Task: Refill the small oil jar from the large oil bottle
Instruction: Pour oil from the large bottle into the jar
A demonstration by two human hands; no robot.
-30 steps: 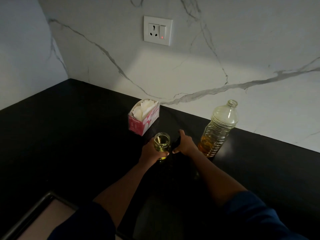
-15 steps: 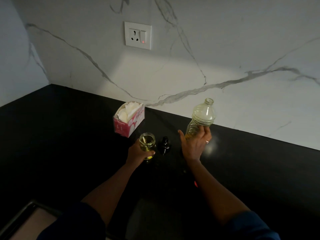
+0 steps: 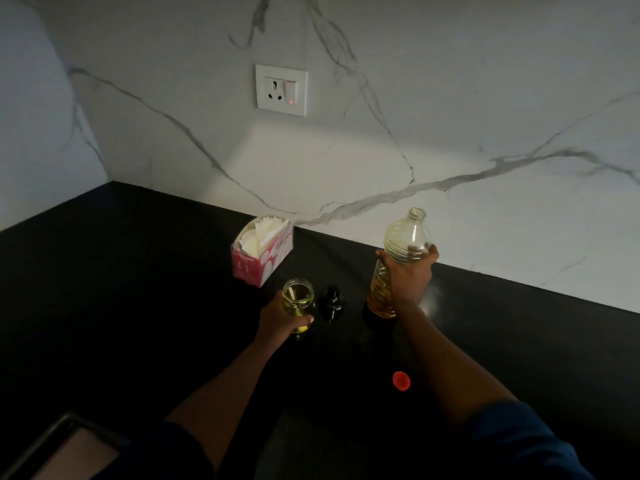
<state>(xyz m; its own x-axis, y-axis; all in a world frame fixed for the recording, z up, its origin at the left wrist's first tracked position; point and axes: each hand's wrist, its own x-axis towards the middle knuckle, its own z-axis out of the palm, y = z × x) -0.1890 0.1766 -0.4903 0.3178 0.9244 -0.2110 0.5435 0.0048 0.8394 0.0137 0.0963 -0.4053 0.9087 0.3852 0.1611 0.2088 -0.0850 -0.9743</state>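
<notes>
Clear plastic oil bottle (image 3: 405, 237), uncapped, gripped by right hand (image 3: 408, 278); hand hides its middle; left hand (image 3: 280, 318) wraps small glass jar (image 3: 298, 296), base obscured.

right hand (image 3: 407, 280) off lid (image 3: 331, 301), gripping oil bottle (image 3: 403, 237)

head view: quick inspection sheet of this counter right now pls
surface: black counter, dimly lit.
job's things: small oil jar, open, some oil inside; large oil bottle, uncapped, oil in its lower part.
clutter: black lid beside the jar; red cap by the right forearm; tissue box behind.
grippers: left hand grips the jar; right hand grips the bottle.
cables: nothing seen.
surroundings: marble wall, socket with a red light.
</notes>
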